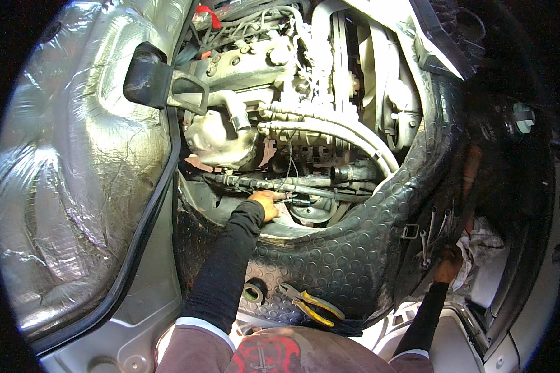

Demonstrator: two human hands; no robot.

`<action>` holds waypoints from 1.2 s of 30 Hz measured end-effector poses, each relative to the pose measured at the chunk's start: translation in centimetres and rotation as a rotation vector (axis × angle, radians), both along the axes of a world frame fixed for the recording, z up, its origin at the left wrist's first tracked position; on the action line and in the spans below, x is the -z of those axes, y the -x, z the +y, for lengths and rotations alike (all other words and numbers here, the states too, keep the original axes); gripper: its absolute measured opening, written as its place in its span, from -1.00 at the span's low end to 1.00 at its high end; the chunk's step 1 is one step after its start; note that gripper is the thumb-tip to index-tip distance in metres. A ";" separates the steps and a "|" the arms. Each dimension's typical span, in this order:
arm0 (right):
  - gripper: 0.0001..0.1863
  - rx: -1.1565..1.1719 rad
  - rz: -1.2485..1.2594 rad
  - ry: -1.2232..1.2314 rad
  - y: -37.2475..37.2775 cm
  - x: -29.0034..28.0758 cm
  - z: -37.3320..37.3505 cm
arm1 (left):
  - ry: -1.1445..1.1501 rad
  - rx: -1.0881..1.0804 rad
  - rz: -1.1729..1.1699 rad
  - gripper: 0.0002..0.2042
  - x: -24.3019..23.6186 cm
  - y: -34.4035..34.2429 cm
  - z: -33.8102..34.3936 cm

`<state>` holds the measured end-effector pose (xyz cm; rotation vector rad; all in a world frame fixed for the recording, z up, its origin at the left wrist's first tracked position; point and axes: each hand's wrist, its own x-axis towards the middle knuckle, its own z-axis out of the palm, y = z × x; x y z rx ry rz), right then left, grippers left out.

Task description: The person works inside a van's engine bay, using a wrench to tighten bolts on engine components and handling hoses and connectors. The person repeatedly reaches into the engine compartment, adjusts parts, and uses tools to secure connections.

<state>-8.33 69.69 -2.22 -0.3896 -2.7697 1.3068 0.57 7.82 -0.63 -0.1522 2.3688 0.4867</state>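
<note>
My left hand (266, 205) reaches into the lower engine bay with fingers drawn together beside a pipe (242, 182), thin wires and a small dark cylinder (300, 202); what it holds is unclear. My right hand (448, 264), in shadow on the right, has curled fingers at the edge of a crumpled whitish cloth (482, 242). Wrenches (424, 245) lie just left of it. On the dimpled black mat (354, 261) rest yellow-handled pliers (314, 306) and a roll of tape (252, 292).
A foil-lined panel (74, 186) with a black latch (144, 74) fills the left side. The engine (249, 68) and curved hoses (354, 140) occupy the middle and upper view. A dark sill (516, 261) borders the right.
</note>
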 end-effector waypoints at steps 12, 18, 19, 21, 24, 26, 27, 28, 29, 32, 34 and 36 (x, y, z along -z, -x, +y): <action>-0.75 -0.111 0.078 -0.214 0.2 1.8 1.5 | 0.289 -0.207 -0.295 -0.68 -4.5 3.9 3.6; -0.77 0.020 0.035 0.034 -0.2 0.4 -0.4 | 0.260 -0.316 -0.109 -0.77 -5.5 2.2 2.3; -0.77 0.081 0.025 0.188 -0.2 0.8 0.0 | 0.211 -0.425 -0.104 -0.77 -6.0 2.2 2.2; -0.77 0.131 0.029 0.315 -0.5 1.1 0.4 | 0.116 -0.644 -0.096 -0.77 -7.6 2.2 1.9; -0.77 0.078 0.063 0.120 -0.2 -0.3 -1.2 | 0.073 -0.780 0.094 -0.72 -7.5 0.1 -0.4; -0.76 0.034 0.089 -0.174 -0.1 -0.7 -1.0 | 0.192 -0.916 0.116 -0.66 -7.9 -0.1 -1.2; -0.75 0.010 0.100 -0.179 -0.2 -0.3 -0.8 | 0.075 -1.061 0.042 -0.65 -7.9 0.0 -2.1; -0.74 -0.013 0.111 -0.181 -0.1 0.6 -0.6 | -0.016 -1.210 0.083 -0.63 -6.5 -0.6 -2.6; -0.73 -0.015 0.102 -0.167 -0.1 1.3 -0.2 | -0.109 -1.356 0.126 -0.61 -5.2 -1.3 -3.0; -0.71 0.041 0.024 -0.116 -0.1 0.5 -0.9 | 0.109 -0.950 -0.141 -0.65 -7.9 2.0 -0.6; -0.72 -0.048 0.053 -0.258 0.0 1.1 -0.6 | 0.172 -0.878 -0.219 -0.67 -6.4 2.2 -1.5; -0.73 -0.064 0.072 -0.301 -0.3 2.0 -0.3 | 0.181 -0.877 -0.131 -0.70 -4.1 1.5 -2.0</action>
